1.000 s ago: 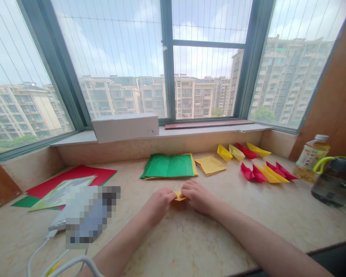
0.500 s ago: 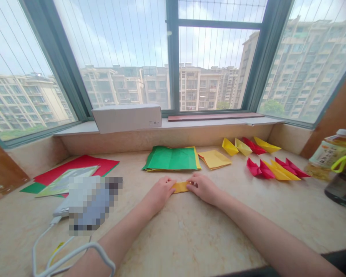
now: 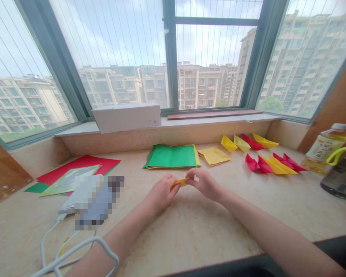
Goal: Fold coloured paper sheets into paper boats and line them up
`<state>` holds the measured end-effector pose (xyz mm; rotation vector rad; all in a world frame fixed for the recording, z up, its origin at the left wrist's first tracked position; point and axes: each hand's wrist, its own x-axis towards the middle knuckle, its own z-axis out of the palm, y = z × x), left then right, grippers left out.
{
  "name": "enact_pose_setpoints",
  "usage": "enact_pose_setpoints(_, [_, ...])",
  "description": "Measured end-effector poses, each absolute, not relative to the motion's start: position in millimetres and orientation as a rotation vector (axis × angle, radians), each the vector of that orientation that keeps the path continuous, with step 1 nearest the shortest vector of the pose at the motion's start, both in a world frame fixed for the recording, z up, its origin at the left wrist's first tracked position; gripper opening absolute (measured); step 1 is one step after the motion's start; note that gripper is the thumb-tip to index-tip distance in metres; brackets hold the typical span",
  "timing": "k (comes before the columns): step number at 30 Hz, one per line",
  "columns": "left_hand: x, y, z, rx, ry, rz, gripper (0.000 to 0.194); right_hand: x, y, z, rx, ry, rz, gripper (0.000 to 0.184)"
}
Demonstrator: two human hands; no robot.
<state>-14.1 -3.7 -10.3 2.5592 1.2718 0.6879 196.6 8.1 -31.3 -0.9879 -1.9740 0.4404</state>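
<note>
A small folded piece of yellow paper (image 3: 182, 182) is held between my two hands, just above the stone counter. My left hand (image 3: 165, 189) grips its left end, with the thumb along the near side. The fingers of my right hand (image 3: 202, 182) pinch its right end. Part of the paper is hidden behind my fingers. Just beyond my hands lies a stack of creased green paper (image 3: 173, 156) with yellow sheets beneath it. Beside that stack is a folded yellow sheet (image 3: 214, 156).
Several folded paper boats (image 3: 278, 165) in red and yellow stand at the right, near a drink bottle (image 3: 324, 148) and a dark jug (image 3: 341, 175). Red paper (image 3: 89, 163), a white power bank (image 3: 83, 192) and white cables (image 3: 46, 240) lie at the left. A white box (image 3: 127, 118) rests on the sill.
The yellow paper was lying flatter and is now tilted up, seen nearly edge-on. My left hand has turned around it, and the right fingers have shifted on its right end. The view has moved slightly.
</note>
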Motion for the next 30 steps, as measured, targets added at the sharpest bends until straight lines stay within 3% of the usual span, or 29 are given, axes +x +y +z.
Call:
enact_pose_setpoints(4, [-7.6,-9.1,-8.6,2.347,1.181,0.757,0.028,194.8,-0.4,-18.9,-0.878,-1.909,0.341,0.008])
enact_pose_setpoints(11, [-0.5,-19.5,-2.7,2.032,1.018,0.834,0.029,194.2,-2.9,-14.9,-0.972,-1.718,0.630,0.016])
enact_pose_setpoints(19, [2.9,-21.4,0.0,1.733,0.985,0.918,0.035,199.0,-5.6,-2.8,-1.055,-1.669,0.703,0.025])
enact_pose_setpoints(30, [4.7,-27.5,11.2,1.724,0.931,0.999,0.043,199.5,-1.7,-2.3,-0.919,-1.498,0.912,0.034])
